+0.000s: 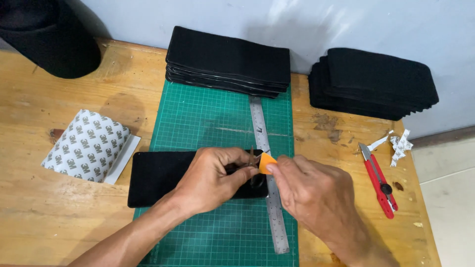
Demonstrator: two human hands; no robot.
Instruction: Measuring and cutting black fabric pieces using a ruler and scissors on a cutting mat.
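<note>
Black strip: flat on the green cutting mat; long axis runs left to right, its left end overhanging the mat onto the wooden table, its right end at the steel ruler.
Left hand: lies across the strip's right half, fingers curled, pinching a small dark tool whose kind cannot be told.
Right hand: just right of the strip's end, thumb and fingers closed on a small orange piece over the ruler.
Steel ruler: long axis near to far, crossing the strip's right end at a right angle.
Far edge: a stack of black strips sits on the mat's far border; a second black stack lies far right.
Left side: patterned backing sheets near the strip's left end.
Right side: red utility knife and paper scraps, apart from the right hand.
Open room: bare mat between the strip and the far stack, and nearer than the strip.
</note>
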